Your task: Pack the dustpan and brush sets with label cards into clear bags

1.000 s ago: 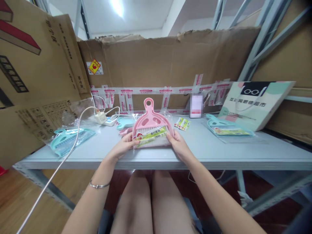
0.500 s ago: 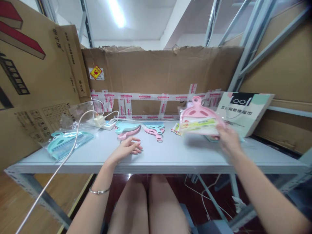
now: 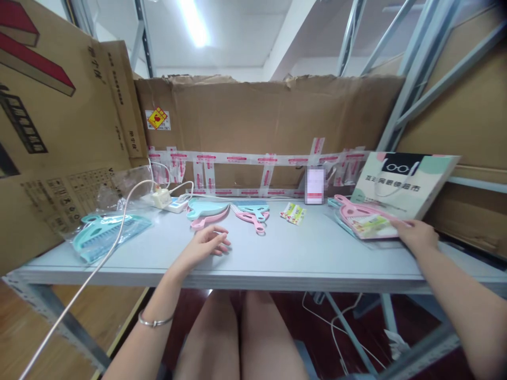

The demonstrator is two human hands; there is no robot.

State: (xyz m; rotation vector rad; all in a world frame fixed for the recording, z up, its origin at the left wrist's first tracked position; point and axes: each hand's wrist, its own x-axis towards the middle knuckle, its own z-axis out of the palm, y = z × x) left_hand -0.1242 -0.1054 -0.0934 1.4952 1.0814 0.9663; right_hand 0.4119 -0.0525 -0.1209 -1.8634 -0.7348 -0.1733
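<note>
Over at the right, my right hand (image 3: 418,237) grips the edge of a pink mini dustpan (image 3: 348,209) with a printed card (image 3: 374,226) on it. It lies low over a blue dustpan in clear film (image 3: 344,224), partly covering it. My left hand (image 3: 206,244) hovers over or rests on the table's front middle, fingers apart and loosely bent, holding nothing. Beyond it are a blue dustpan (image 3: 206,208) and a pink one (image 3: 209,219) stacked together, beside a pink brush (image 3: 253,218) and a blue brush (image 3: 258,211). Small printed cards (image 3: 293,213) lie right of these.
A bagged blue dustpan and brush (image 3: 109,235) lies at the left, with a white cable (image 3: 119,232) crossing it. A power strip (image 3: 176,205), a phone-like blurred screen (image 3: 315,184) and a leaning printed box (image 3: 402,184) stand behind. Large cardboard (image 3: 245,116) walls the back.
My right hand has carried the pink dustpan right and lowered it onto or just over the blue one. The printed cards and screen behind show fully now. My left hand has barely moved.
</note>
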